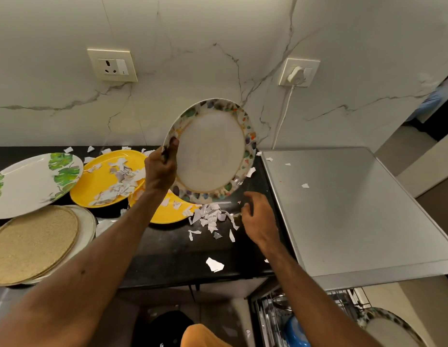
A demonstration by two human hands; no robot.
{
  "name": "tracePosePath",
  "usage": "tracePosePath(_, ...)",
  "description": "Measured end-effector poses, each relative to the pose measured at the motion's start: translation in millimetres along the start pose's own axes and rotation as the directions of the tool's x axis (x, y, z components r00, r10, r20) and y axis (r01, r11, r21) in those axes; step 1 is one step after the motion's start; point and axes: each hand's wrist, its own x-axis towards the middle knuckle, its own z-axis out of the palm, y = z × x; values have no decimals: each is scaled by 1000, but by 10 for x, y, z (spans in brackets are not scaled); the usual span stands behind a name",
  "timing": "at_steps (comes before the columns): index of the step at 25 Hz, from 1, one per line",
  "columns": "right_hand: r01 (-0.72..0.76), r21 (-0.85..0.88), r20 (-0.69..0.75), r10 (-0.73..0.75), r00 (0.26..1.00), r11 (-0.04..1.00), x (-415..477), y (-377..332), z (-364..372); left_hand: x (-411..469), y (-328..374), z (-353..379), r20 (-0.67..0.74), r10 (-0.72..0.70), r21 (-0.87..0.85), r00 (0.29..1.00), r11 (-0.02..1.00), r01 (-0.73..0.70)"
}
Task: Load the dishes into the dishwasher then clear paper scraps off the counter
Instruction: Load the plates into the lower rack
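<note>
The left hand point(159, 169) is pinching the left rim of the speckled plate point(213, 151), thumb on its face, holding it tilted up above the black counter point(173, 256). The plate's lower edge is hanging just over a heap of paper scraps point(210, 216). The right hand point(258, 216) is hovering beside that heap, fingers loosely bent, gripping nothing. Two yellow plates point(103, 181) are lying left of the heap. Bare counter is showing toward the front edge. The steel dishwasher top point(355, 209) is meeting the counter's right edge, with the rack point(273, 319) showing below.
</note>
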Motion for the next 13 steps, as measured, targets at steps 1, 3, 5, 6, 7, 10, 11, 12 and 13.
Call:
tracePosePath(1,-39,69,-70,44,997,997,7,13,-34,6,37,25,27,-45,-41,999,998,46)
tracePosePath(3,-113,255,-213,170,962,960,39,16,-135,-10,85,107,102,-149,-113,984,981,160)
tracePosePath(5,-173,378,-297,296,908,910,96,86,-324,-75,83,239,239,-225,-138,945,955,263)
tracePosePath(6,-195,390,-313,329,891,900,124,171,-447,-120,67,328,307,-238,-135,922,948,289)
tracePosePath(7,-215,386,-319,349,881,897,151,301,-566,-168,56,424,365,-230,-132,902,946,295)
tracePosePath(10,-250,401,-317,390,865,881,83,754,-922,-350,125,814,483,-175,-84,858,966,245)
tracePosePath(11,-274,406,-317,415,853,872,11,896,-1021,-426,181,963,513,-161,-79,843,969,233)
tracePosePath(12,-304,414,-322,450,833,858,-79,1024,-1112,-496,223,1121,550,-160,-67,820,970,235)
tracePosePath(13,-327,435,-329,486,810,839,-197,1116,-1217,-569,274,1287,590,-152,-53,793,973,226)
